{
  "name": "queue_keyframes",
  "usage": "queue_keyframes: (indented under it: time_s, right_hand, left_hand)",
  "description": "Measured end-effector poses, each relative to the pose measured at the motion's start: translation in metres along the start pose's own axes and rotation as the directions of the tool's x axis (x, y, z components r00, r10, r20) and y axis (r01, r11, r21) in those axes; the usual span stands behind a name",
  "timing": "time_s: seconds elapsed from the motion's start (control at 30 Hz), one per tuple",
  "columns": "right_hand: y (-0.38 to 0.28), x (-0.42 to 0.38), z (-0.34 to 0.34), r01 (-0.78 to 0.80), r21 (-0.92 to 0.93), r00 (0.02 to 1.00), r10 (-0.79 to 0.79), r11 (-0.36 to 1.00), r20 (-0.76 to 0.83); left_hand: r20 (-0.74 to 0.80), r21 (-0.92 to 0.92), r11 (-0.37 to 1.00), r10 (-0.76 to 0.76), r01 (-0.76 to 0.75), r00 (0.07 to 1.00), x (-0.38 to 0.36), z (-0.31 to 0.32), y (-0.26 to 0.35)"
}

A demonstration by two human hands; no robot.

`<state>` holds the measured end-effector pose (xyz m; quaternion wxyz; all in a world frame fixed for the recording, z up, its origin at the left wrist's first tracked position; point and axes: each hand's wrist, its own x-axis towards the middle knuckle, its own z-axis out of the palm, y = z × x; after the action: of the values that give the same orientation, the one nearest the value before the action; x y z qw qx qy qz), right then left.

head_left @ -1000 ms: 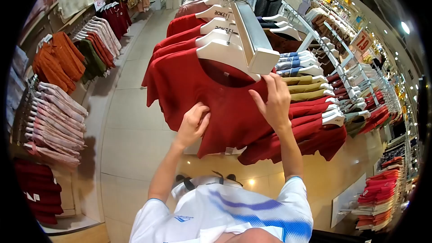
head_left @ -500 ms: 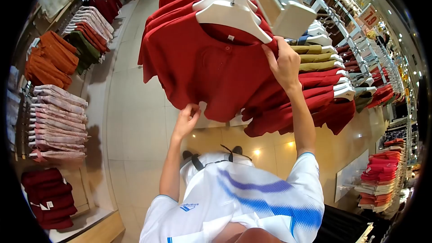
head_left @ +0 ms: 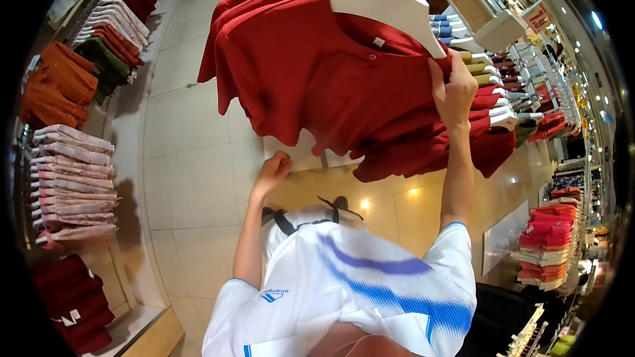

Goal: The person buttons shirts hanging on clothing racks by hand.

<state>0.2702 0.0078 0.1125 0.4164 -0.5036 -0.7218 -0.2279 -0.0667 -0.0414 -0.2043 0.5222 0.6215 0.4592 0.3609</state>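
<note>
A red shirt (head_left: 297, 73) with a buttoned neckline hangs from a white hanger (head_left: 383, 10) at the front of a rack. My right hand (head_left: 456, 92) pinches its shoulder close to the hanger's right tip, thumb toward me. Below the hem, my left hand (head_left: 273, 170) is apart from the cloth. Its fingers are curled in and nothing shows in them. More red shirts on white hangers hang right behind the front one.
A pale rack arm (head_left: 499, 30) juts out at upper right. Beyond it hang olive shirts (head_left: 479, 69) and further clothes. To the left stand racks with pink patterned garments (head_left: 74, 182) and an orange garment (head_left: 59, 86). Folded dark red clothes (head_left: 73, 304) lie at lower left.
My left hand has let go of the shirt's hem and dropped slightly away. My right hand, still on the shoulder, has moved right, and the front shirt and hanger have swung right with it.
</note>
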Motion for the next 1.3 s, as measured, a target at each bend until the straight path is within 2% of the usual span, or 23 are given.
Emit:
queue_keyframes:
  time_s: [0.03, 0.13, 0.23, 0.37, 0.47, 0.53, 0.57, 0.63, 0.67, 0.7, 0.77, 0.8, 0.9, 0.97, 1.0, 1.07, 1.1, 1.13, 1.17, 1.2, 1.23, 1.27, 1.3]
  right_hand:
    - [-0.003, -0.002, -0.005, -0.005, 0.009, 1.0, 0.005, 1.0, -0.005]
    - [-0.012, -0.01, -0.021, -0.031, -0.052, 1.0, 0.031, 0.998, -0.003]
    - [-0.026, -0.018, -0.036, -0.055, -0.084, 0.998, 0.056, 0.995, 0.007]
    - [-0.044, -0.034, -0.055, -0.1, -0.148, 0.994, 0.104, 0.984, 0.021]
    - [-0.048, -0.066, -0.069, -0.083, -0.217, 0.996, 0.089, 0.973, 0.015]
    - [-0.062, -0.087, -0.082, -0.16, -0.216, 0.984, 0.173, 0.963, 0.046]
    - [-0.068, -0.1, -0.088, -0.218, -0.228, 0.971, 0.234, 0.949, 0.046]
    - [-0.074, -0.124, -0.098, -0.165, -0.225, 0.986, 0.169, 0.96, -0.004]
    - [-0.076, -0.131, -0.104, -0.197, -0.194, 0.979, 0.204, 0.961, 0.021]
    - [-0.078, -0.136, -0.11, -0.23, -0.159, 0.969, 0.241, 0.96, 0.049]
    - [-0.071, -0.14, -0.119, -0.189, -0.154, 0.98, 0.198, 0.97, 0.039]
    - [-0.069, -0.142, -0.124, -0.166, -0.136, 0.984, 0.173, 0.977, 0.04]
    - [-0.045, -0.172, -0.15, -0.126, -0.158, 0.986, 0.14, 0.979, 0.086]
    - [-0.027, -0.195, -0.168, -0.146, -0.221, 0.98, 0.171, 0.964, 0.098]
    - [-0.016, -0.205, -0.176, -0.164, -0.226, 0.977, 0.189, 0.96, 0.096]
    - [0.009, -0.225, -0.194, -0.188, -0.21, 0.973, 0.212, 0.959, 0.096]
    - [0.022, -0.236, -0.205, -0.212, -0.205, 0.967, 0.235, 0.956, 0.096]
    - [0.033, -0.244, -0.214, -0.131, -0.299, 0.985, 0.159, 0.945, 0.072]
    - [0.041, -0.25, -0.224, -0.166, -0.284, 0.977, 0.197, 0.944, 0.083]
    - [0.053, -0.258, -0.23, -0.155, -0.295, 0.979, 0.186, 0.943, 0.083]
    - [0.065, -0.265, -0.236, -0.141, -0.307, 0.981, 0.174, 0.941, 0.081]
    - [0.074, -0.268, -0.24, -0.142, -0.297, 0.98, 0.176, 0.944, 0.091]
    - [0.083, -0.266, -0.245, -0.105, -0.266, 0.983, 0.14, 0.958, 0.117]
  left_hand:
    - [0.002, -0.007, 0.997, 0.076, -0.076, 0.997, 0.002, 0.001, -0.004]
    - [0.151, 0.001, 1.0, 0.004, -0.004, 0.989, 0.008, -0.006, -0.01]
    - [0.239, -0.063, 0.998, 0.002, 0.013, 0.971, 0.008, -0.009, -0.002]
    - [0.298, -0.125, 0.992, 0.063, -0.026, 0.953, 0.01, -0.009, -0.019]
    - [0.374, -0.077, 0.996, 0.062, -0.036, 0.925, 0.01, -0.008, -0.038]
    - [0.408, -0.236, 0.971, 0.073, 0.028, 0.91, 0.004, -0.006, -0.045]
    - [0.416, -0.227, 0.974, 0.086, 0.012, 0.905, 0.004, -0.004, -0.048]
    - [0.437, -0.106, 0.993, 0.001, 0.05, 0.899, 0.005, -0.002, -0.047]
    - [0.433, -0.085, 0.996, 0.01, 0.03, 0.901, 0.004, -0.004, -0.045]
    - [0.427, -0.082, 0.993, -0.039, 0.082, 0.903, 0.001, -0.006, -0.04]
    - [0.411, -0.061, 0.991, -0.081, 0.116, 0.908, -0.004, -0.014, -0.05]
    - [0.457, -0.273, 0.933, -0.087, 0.233, 0.885, -0.003, -0.02, -0.073]
    - [0.522, -0.052, 0.998, 0.045, -0.02, 0.852, -0.009, -0.047, -0.063]
    - [0.469, 0.15, 0.987, -0.116, 0.05, 0.876, -0.029, -0.064, -0.022]
    - [0.536, 0.158, 0.962, -0.274, 0.224, 0.799, -0.039, -0.076, -0.012]
    - [0.414, 0.533, 0.793, -0.548, 0.295, 0.727, -0.046, -0.074, 0.047]
    - [0.406, 0.534, 0.788, -0.557, 0.307, 0.724, -0.048, -0.065, 0.061]
    - [0.247, 0.58, 0.784, -0.428, 0.221, 0.869, -0.051, -0.056, 0.071]
    - [0.087, 0.639, 0.755, -0.262, 0.147, 0.961, -0.053, -0.047, 0.081]
    - [0.067, 0.448, 0.894, -0.036, 0.002, 0.997, -0.05, -0.029, 0.097]
    - [-0.008, 0.244, 0.953, 0.185, -0.178, 0.983, -0.042, -0.001, 0.116]
    - [0.054, -0.083, 0.967, 0.247, -0.242, 0.967, -0.037, 0.029, 0.145]
    - [0.086, -0.406, 0.874, 0.328, -0.267, 0.941, -0.034, 0.062, 0.172]
